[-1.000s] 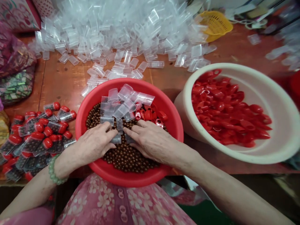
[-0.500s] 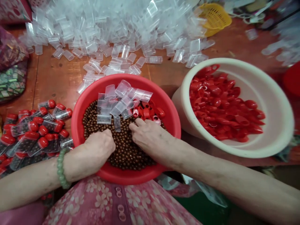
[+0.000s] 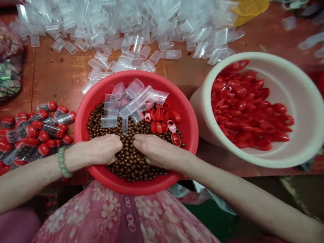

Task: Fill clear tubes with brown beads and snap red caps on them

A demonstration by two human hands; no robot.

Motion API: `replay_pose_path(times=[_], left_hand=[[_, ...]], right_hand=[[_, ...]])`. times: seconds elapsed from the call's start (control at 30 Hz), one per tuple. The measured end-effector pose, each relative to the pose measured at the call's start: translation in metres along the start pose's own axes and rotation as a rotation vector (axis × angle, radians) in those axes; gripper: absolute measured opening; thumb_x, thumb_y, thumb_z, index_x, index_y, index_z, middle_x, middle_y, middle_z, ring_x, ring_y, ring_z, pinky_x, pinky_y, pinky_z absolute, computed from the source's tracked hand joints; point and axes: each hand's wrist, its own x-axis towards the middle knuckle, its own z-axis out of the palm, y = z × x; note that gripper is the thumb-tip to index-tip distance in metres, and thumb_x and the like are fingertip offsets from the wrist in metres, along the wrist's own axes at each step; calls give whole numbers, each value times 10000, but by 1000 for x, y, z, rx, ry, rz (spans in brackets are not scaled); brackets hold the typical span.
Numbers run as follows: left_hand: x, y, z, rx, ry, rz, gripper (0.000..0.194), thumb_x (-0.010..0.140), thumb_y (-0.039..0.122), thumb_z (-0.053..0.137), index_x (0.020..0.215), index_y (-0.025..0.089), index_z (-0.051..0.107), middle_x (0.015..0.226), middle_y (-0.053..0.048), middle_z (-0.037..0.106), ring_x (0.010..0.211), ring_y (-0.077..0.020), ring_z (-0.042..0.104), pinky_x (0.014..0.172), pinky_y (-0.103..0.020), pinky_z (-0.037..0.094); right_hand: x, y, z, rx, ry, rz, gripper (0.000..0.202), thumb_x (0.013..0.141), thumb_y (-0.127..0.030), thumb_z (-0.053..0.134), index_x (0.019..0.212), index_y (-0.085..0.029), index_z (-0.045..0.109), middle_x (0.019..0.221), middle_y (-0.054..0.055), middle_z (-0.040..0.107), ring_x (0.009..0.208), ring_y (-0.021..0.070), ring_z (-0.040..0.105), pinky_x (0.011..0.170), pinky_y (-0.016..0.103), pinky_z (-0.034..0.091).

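In the red basin (image 3: 188, 135) lies a mass of small brown beads (image 3: 134, 168). My left hand (image 3: 107, 148), a green bead bracelet at its wrist, is closed low over the beads on the left. Facing it, my right hand (image 3: 154, 150) has its fingers curled down at the beads. Whatever either hand holds is hidden beneath the fingers. Clear flat plastic tubes (image 3: 135, 101) lie on the beads at the basin's back. Beside them, to the right, sit several small red caps (image 3: 159, 116), with one hinged open (image 3: 174, 136) just past my right hand.
A white tub (image 3: 303, 135) of red caps (image 3: 248, 111) stands on the right. Bead-filled tubes with red caps (image 3: 30, 135) are heaped left of the basin. A large pile of clear tubes (image 3: 121, 23) covers the table's back, with a yellow basket (image 3: 250, 10) by it.
My right hand has drawn back from the red caps toward my left hand, uncovering more caps. The hands are closer together over the beads. The whole view has shifted slightly.
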Motion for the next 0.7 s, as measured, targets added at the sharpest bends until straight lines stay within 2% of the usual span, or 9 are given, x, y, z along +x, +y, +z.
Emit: replay_pose_path(times=[0.13,0.27,0.43,0.57,0.7], left_hand=[[7,6,4,-117,42,-90,116,675,78,531,732,131,617,769,-75,634,692,-199,619,626,-277,498],[7,5,1,-224,165,-1,112,651,63,573,716,139,622,903,-79,657,814,-203,635,734,-280,516],[0,3,1,-389,309,125,58,749,123,655,803,142,655,958,-59,670,875,-172,642,805,-266,511],[-9,9,4,-494,413,126,314,773,124,670,1084,168,660,1116,-75,671,1016,-186,645,916,-311,503],[-20,15,2,-663,506,146,382,781,185,713,1157,173,645,1196,-87,670,1116,-183,630,983,-314,492]], right_hand=[[-2,4,1,205,75,55,212,713,-12,459,839,-165,534,863,69,604,775,178,562,717,281,449],[-9,5,-2,331,144,106,194,717,-41,520,842,-183,476,862,46,587,763,166,556,714,283,446],[-18,5,-2,471,239,78,171,798,-132,561,948,-181,495,915,44,604,819,174,575,739,294,450],[-23,1,-1,374,213,130,185,780,-96,539,948,-165,501,906,53,582,810,177,568,734,292,442],[-25,-8,-3,244,258,168,198,771,-89,514,954,-165,511,948,67,583,834,184,568,756,299,439]])
